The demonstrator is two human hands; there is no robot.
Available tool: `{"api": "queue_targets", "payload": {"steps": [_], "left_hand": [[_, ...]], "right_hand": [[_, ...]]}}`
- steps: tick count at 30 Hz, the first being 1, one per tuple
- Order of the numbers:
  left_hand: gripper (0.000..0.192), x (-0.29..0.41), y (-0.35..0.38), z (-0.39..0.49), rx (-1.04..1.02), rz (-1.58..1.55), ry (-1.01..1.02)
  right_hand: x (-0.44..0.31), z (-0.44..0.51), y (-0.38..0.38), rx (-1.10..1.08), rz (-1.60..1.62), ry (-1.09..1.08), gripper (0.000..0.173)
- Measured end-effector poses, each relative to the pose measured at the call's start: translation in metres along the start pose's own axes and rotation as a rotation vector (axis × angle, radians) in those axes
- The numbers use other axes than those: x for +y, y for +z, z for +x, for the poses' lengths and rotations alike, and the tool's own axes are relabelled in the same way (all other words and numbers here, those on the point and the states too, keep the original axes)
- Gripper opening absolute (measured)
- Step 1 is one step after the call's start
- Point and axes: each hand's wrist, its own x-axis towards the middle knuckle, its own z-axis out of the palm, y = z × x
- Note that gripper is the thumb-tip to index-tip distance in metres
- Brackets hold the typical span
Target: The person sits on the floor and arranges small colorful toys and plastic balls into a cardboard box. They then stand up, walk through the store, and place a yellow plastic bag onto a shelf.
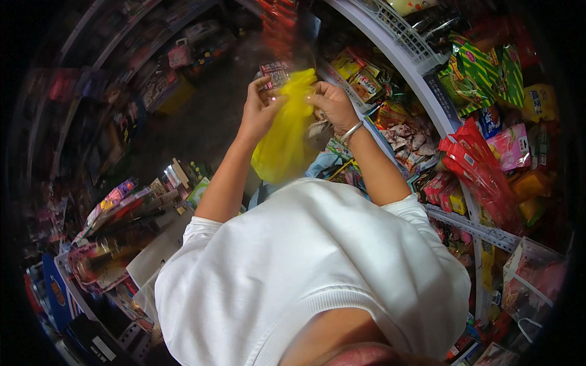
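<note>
A thin yellow plastic bag [286, 137] hangs in front of my chest, its gathered top between my two hands. My left hand [260, 107] is at the bag's left edge, with thumb and bent fingers close to the plastic; whether they pinch it is hard to tell. On the other side my right hand [333, 103], with a silver bangle at the wrist, pinches the bag's upper part between thumb and fingers. Just behind the bag's top is a small packet with red and white print [275, 74], partly hidden.
Shelving with a white metal edge [389, 41] curves along the right, holding snack packets and a white plastic basket [407, 34]. Red packets [476, 169] hang there, near green striped bags [471, 75]. Blurred shelves of goods line the left, with a clear box [533, 274] at lower right.
</note>
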Motion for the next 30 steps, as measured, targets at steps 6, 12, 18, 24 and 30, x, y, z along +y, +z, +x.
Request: {"api": "queue_targets", "payload": {"steps": [6, 12, 18, 24, 30], "left_hand": [[0.030, 0.007, 0.010, -0.018, -0.204, 0.206, 0.068], [0.030, 0.012, 0.024, -0.013, -0.150, -0.322, -0.137], [0.031, 0.021, 0.029, -0.007, -0.170, -0.011, -0.028], [0.040, 0.028, 0.012, -0.008, -0.264, 0.047, -0.186], [0.043, 0.030, -0.004, -0.011, -0.352, -0.009, -0.311]], "right_hand": [[-0.018, -0.007, 0.006, -0.016, 0.343, 0.112, 0.009], [-0.034, -0.025, -0.013, -0.101, 0.514, 0.152, 0.017], [-0.021, -0.019, -0.008, 0.020, -0.369, -0.390, 0.028], [-0.011, -0.014, 0.008, 0.117, -0.772, -0.409, 0.027], [-0.002, -0.008, 0.021, 0.257, -0.952, -0.537, 0.027]]}}
